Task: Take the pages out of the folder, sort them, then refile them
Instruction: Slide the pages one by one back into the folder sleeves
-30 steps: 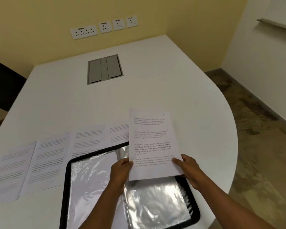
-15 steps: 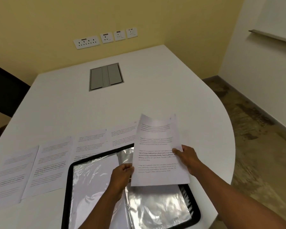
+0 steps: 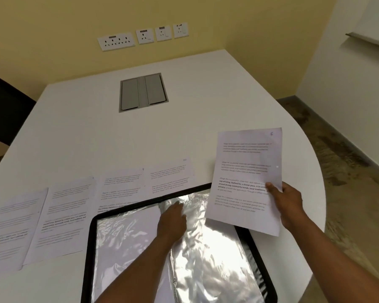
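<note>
An open black folder [image 3: 90, 237] with shiny clear sleeves lies at the table's near edge. My right hand [image 3: 288, 201] holds a printed page [image 3: 245, 176] by its right edge, lifted above the folder's right side. My left hand [image 3: 172, 221] rests flat on the sleeves near the folder's spine, holding nothing. Several printed pages [image 3: 70, 206] lie in a row on the table behind and left of the folder, the rightmost one [image 3: 171, 173] partly tucked under the folder's top edge.
The white table [image 3: 184, 132] has a curved right edge and a grey cable hatch [image 3: 143, 92] in its middle. Wall sockets [image 3: 143, 37] sit on the yellow wall behind. A dark chair [image 3: 2, 106] stands at the left. Bare floor lies to the right.
My left hand has let go of the page and dropped onto the folder's sleeves. My right hand has carried the page to the right and slightly up.
</note>
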The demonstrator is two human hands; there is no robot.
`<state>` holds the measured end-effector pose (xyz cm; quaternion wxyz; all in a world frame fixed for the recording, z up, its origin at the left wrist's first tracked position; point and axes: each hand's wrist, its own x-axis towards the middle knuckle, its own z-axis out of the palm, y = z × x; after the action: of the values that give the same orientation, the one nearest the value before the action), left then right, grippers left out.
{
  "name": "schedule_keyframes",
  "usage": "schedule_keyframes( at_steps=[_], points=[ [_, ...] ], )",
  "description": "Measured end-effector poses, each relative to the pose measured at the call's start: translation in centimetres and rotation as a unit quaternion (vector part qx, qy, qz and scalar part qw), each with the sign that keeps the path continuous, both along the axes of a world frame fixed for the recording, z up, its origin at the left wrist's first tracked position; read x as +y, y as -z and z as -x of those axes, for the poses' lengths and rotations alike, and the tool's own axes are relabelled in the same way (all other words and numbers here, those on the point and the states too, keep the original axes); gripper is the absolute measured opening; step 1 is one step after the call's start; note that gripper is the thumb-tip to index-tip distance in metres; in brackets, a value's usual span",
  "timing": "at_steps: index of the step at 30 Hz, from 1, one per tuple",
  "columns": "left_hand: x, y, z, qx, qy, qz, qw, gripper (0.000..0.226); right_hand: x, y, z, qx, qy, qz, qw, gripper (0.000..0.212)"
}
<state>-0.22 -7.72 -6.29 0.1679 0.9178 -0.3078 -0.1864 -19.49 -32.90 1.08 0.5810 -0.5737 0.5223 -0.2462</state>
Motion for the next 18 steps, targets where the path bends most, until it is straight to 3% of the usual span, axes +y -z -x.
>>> schedule_keyframes(
  at_steps=[4,7,18],
  points=[
    [-1.5,0.6,-2.1,-0.095,0.055,-0.033,0.993,0.027,-0.1,0.2,-0.3,-0.005,0.020,-0.018,1.000,0.030],
    [-2.0,1.3,-3.1,-0.133,0.077,-0.067,0.986,0.029,-0.2,0.5,-0.7,-0.007,0.031,-0.027,0.999,0.030],
    [-3.5,1.6,-6.1,-0.122,0.105,-0.037,0.986,0.019,-0.7,0.7,-2.3,-0.017,0.050,-0.059,0.997,0.025]
  ],
)
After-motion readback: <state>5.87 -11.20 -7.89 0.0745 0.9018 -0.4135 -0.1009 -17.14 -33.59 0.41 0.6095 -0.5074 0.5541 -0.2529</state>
